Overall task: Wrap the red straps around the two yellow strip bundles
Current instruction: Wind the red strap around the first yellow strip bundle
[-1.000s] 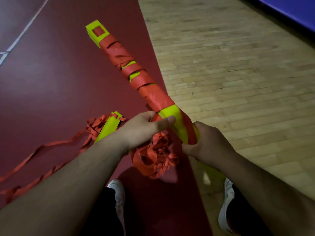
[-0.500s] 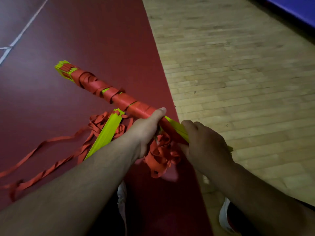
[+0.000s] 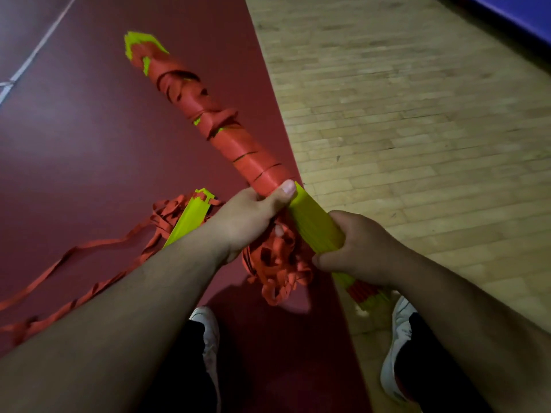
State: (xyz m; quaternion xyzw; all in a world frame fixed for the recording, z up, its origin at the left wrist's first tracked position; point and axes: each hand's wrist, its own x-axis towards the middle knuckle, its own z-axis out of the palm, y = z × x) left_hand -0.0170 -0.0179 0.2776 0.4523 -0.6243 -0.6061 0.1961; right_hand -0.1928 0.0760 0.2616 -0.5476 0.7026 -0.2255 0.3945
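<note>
**Change:** since half a second ago the far end of the held bundle has swung up and away from me. More bare yellow now shows between my hands.

**Item 1:** long bundle of thin yellow plastic-looking strips (image 3: 313, 225). I hold it in the air above the seam where the dark red floor covering (image 3: 89, 129) meets the pale wooden plank floor (image 3: 417, 144). The far part is sheathed in spiral turns of flat red webbing strap (image 3: 238, 144); the near part is bare.

**Grip:** my left hand (image 3: 247, 222) is clasped round the bundle at the last red turn, with the thumb pinning that turn's edge. My right hand (image 3: 360, 251) is clenched round the bare yellow section nearer me.

**Item 2:** second yellow strip bundle (image 3: 187, 216), unwrapped as far as shows. It lies on the red covering just left of my left hand, amid loose strap.

**Item 3:** slack strap (image 3: 277, 269), hanging in a tangled bunch below my hands. Its tails trail over the red covering toward its left edge.

**Handling, by my judgement:** the bundle is light and fairly stiff as a bunch, but the smooth strips may slide or fan out. Best gripped on bare yellow close to the last turn. The strap is limp and snags easily; without tension the turns will loosen.

**Markings:** no brand, label or writing readable.
</note>
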